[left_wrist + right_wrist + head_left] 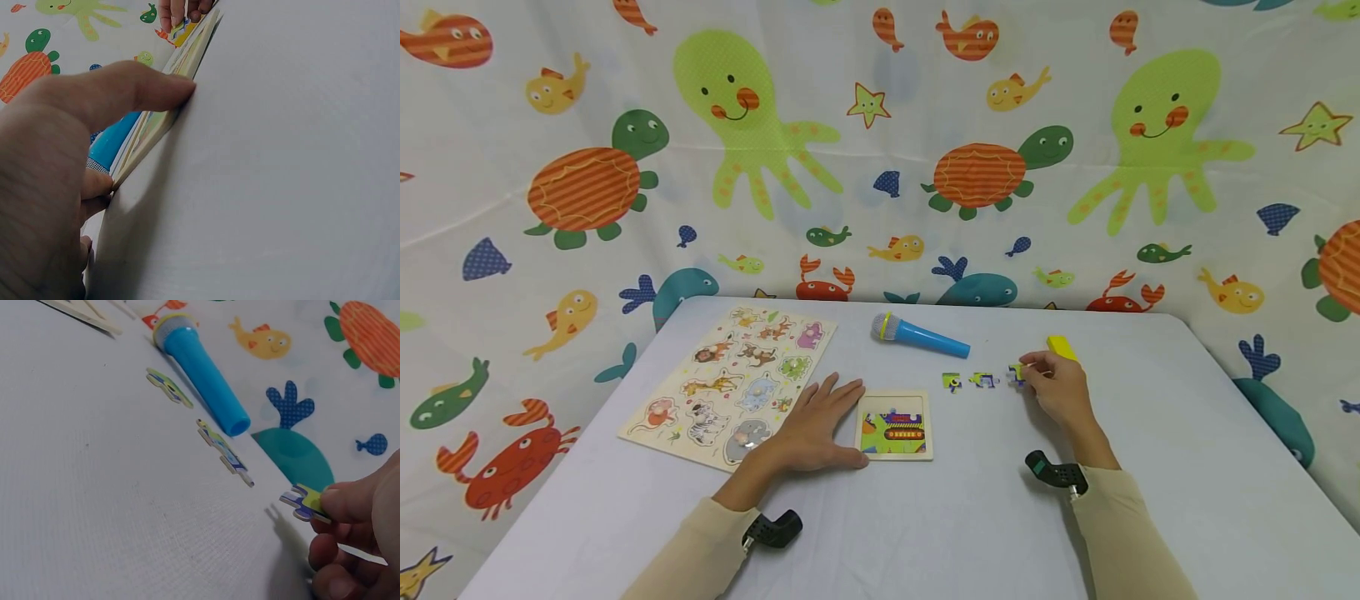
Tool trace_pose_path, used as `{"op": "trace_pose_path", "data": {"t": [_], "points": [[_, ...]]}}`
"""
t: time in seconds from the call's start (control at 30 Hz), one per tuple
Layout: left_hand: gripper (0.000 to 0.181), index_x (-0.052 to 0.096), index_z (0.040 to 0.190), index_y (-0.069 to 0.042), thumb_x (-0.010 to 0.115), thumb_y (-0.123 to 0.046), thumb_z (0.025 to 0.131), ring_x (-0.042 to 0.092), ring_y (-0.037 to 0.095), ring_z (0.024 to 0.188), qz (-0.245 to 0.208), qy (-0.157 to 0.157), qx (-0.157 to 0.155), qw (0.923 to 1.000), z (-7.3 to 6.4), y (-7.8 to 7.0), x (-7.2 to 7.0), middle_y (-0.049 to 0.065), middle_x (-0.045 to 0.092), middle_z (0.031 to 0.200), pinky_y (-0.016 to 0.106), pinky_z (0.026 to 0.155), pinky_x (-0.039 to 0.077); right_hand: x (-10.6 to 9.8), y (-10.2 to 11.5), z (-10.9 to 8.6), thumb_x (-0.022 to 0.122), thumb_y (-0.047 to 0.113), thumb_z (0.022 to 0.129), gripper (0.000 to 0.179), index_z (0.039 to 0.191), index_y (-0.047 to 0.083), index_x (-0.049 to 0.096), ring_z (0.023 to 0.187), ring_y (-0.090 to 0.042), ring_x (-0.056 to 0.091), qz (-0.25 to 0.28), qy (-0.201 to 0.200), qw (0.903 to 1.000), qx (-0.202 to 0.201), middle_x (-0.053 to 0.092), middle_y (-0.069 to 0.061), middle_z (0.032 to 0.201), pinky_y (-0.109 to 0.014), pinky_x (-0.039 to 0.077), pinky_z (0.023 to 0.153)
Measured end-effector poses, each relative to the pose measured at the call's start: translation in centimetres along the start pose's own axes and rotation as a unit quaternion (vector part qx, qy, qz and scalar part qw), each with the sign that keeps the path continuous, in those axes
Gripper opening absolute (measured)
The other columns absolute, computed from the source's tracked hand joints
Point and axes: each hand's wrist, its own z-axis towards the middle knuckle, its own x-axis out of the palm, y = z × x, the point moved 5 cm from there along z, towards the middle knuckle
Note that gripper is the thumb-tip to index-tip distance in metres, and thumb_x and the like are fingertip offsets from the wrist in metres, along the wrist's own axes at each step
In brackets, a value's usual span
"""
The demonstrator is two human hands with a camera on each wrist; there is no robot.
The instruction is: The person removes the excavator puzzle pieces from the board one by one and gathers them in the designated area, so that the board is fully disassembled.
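My right hand [1060, 392] pinches a green and purple jigsaw puzzle piece [305, 501] between thumb and fingers, lifted above the table. Two loose puzzle pieces lie to its left, one in the middle [983, 380] and one farther left [952, 382]. A small wooden puzzle tray [893, 456] lies flat in front of me, its lower part filled with a colourful picture and bare wood showing above. At the tray's left side my left hand [816, 429] rests with fingers spread, the thumb by the near corner and the index finger by the far one.
A blue toy microphone [932, 338] lies behind the loose pieces. A yellow block [1062, 347] sits just beyond my right hand. On the left, a large wooden animal puzzle board [730, 383] reaches under my left hand. A sea-animal curtain [880, 167] hangs behind the white table [970, 533].
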Motion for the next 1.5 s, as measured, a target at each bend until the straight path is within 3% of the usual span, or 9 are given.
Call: {"op": "trace_pose_path", "data": {"t": [0.8, 0.97, 1.5], "points": [[0.105, 0.032, 0.161, -0.020, 0.077, -0.059, 0.074, 0.004, 0.028, 0.158, 0.004, -0.002, -0.004, 1.0000, -0.02, 0.06, 0.12, -0.005, 0.026, 0.168, 0.051, 0.126, 0.001, 0.62, -0.90, 0.14, 0.057, 0.015, 0.102, 0.027, 0.124, 0.004, 0.070, 0.093, -0.028, 0.053, -0.065, 0.008, 0.9978, -0.012, 0.062, -0.014, 0.100, -0.034, 0.047, 0.077], [0.105, 0.032, 0.161, -0.020, 0.077, -0.059, 0.074, 0.004, 0.028, 0.158, 0.002, -0.002, -0.004, 1.0000, -0.08, -0.02, 0.06, -0.005, 0.026, 0.168, 0.051, 0.126, 0.001, 0.75, -0.74, 0.02, 0.058, 0.016, 0.102, 0.029, 0.125, 0.003, 0.070, 0.096, -0.031, 0.052, -0.071, 0.004, 0.9973, -0.020, 0.064, -0.016, 0.104, -0.037, 0.047, 0.083], [0.105, 0.031, 0.161, -0.021, 0.076, -0.060, 0.074, 0.004, 0.028, 0.158, 0.004, 0.000, -0.005, 1.0000, -0.10, 0.02, 0.08, -0.005, 0.025, 0.168, 0.051, 0.126, 0.001, 0.80, -0.55, -0.12, 0.059, 0.017, 0.102, 0.028, 0.123, 0.004, 0.072, 0.094, -0.030, 0.053, -0.071, -0.005, 0.9973, -0.019, 0.065, -0.015, 0.101, -0.038, 0.045, 0.082]]}}
